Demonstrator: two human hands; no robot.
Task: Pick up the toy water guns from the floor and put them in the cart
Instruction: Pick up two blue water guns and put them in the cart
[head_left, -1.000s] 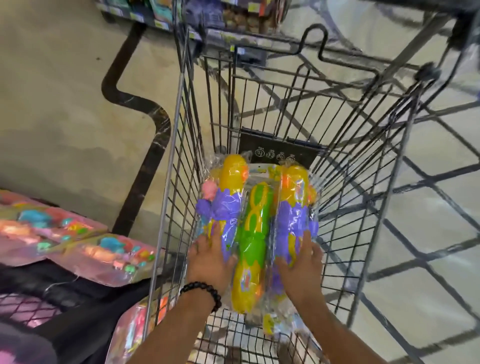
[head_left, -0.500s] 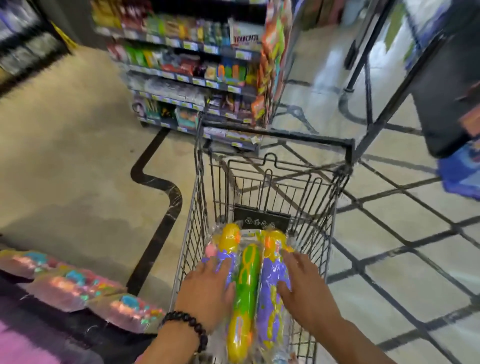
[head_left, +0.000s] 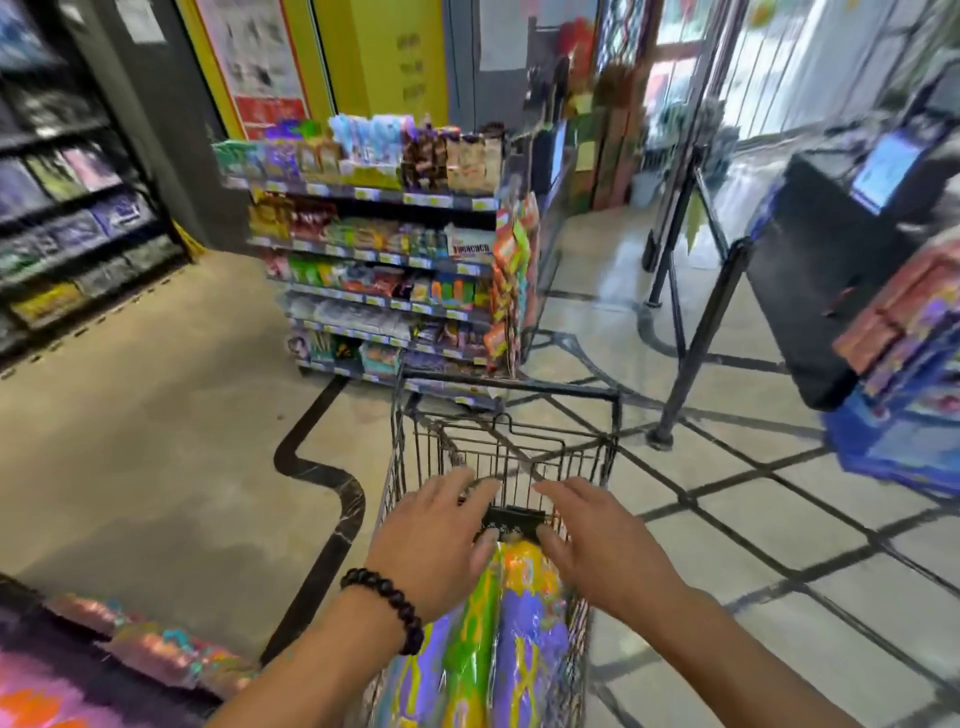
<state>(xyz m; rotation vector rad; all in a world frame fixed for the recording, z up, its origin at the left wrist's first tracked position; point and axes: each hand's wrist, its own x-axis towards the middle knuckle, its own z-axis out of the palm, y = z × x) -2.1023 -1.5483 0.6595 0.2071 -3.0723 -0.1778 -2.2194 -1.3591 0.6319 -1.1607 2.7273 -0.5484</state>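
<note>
Water guns (head_left: 493, 639) lie in the cart (head_left: 511, 387); left hand (head_left: 434, 545) and right hand (head_left: 602, 540) hover above, fingers loose, gripping nothing. More packets (head_left: 171, 654) wait on the floor.

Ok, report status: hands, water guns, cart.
Left hand and right hand open, no grip. Water guns in cart. More packs on floor.

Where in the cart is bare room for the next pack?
Bare room lies at the far end of the cart, between the water guns and its front wall. The near end is crowded. Left hand and right hand hover above.
</note>
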